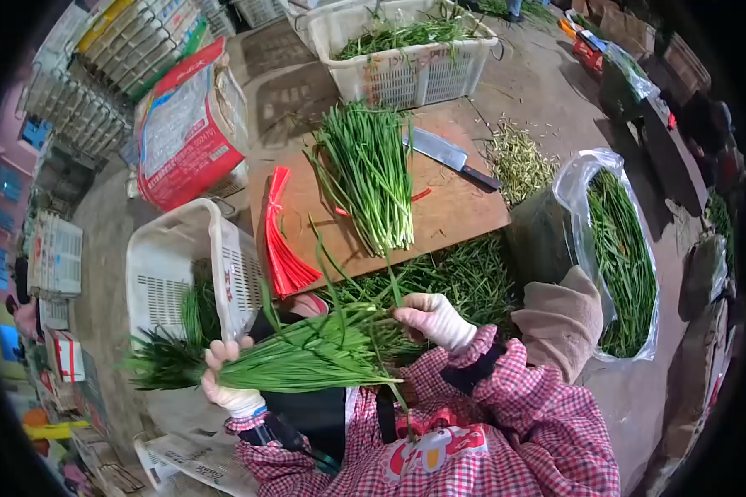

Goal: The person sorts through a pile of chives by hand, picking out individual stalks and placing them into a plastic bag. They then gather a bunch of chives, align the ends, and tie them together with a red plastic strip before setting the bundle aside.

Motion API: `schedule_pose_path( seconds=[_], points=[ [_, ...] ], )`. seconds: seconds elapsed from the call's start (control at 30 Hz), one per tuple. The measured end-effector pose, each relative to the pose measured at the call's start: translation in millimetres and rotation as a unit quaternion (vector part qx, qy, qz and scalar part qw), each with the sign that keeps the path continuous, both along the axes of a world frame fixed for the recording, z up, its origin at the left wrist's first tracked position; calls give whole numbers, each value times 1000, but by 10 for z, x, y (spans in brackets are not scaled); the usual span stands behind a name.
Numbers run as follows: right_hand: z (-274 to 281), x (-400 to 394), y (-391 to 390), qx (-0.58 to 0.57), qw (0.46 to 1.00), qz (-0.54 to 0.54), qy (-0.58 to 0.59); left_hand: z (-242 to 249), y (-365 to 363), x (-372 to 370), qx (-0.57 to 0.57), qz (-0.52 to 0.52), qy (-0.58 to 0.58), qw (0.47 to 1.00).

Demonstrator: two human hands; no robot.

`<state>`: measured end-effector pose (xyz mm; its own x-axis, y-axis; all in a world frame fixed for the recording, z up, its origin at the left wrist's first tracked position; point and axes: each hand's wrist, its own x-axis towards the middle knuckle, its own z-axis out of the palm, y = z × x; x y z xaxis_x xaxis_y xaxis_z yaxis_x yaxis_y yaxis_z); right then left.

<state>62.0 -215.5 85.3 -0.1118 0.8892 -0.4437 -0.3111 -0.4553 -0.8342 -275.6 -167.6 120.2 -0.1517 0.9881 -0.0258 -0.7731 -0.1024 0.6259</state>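
Gloved hands work a bunch of chives (298, 358) close to the chest: the left hand (228, 383) is closed around its middle, the right hand (433, 318) pinches the stalk ends. Beyond lie a white basket (174, 265), red ties (283, 240), a wooden board (456, 211) bearing more chives (369, 170) and a cleaver (449, 156). Farther off, a red printed sack (186, 124); its writing is unreadable.

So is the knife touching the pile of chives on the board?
Apart. The head view shows bare board between the knife and the pile of chives.
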Motion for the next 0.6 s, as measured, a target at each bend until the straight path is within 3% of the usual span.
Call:
schedule_pose_path(
  seconds=[0.03,0.13,0.2,0.3,0.33,0.37,0.4,0.43,0.47,0.5,0.57,0.6],
  points=[
    [84,64,-113,-23,1000,-19,2,45,38,-40,27,21,50,998],
    [261,316,-380,6,997,-72,8,72,83,-276,121,-41,15,992],
    [325,512,-596,32,998,-48,34,249,59,-219,141,13,-173,975],
    [216,756,-912,46,998,-2,35,84,137,-698,191,-83,-179,961],
    [161,840,-975,17,999,40,-12,119,158,-731,193,-82,-202,957],
    [164,919,-1043,20,977,106,-182,140,176,-757,200,-85,-198,956],
    [159,998,-1065,31,866,259,-426,143,177,-793,169,-44,-136,975],
    [154,1066,-1076,39,671,386,-632,273,144,-716,136,1,-74,988],
    [144,1099,-1115,16,671,367,-644,335,145,-573,167,72,-182,966],
    [159,1108,-1137,-8,671,346,-656,330,188,-634,174,72,-180,965],
    [667,890,-1072,167,694,217,-666,235,272,-775,192,-44,-180,964],
    [695,761,-985,321,714,91,-615,491,171,-373,176,12,-145,974]
  ],
)
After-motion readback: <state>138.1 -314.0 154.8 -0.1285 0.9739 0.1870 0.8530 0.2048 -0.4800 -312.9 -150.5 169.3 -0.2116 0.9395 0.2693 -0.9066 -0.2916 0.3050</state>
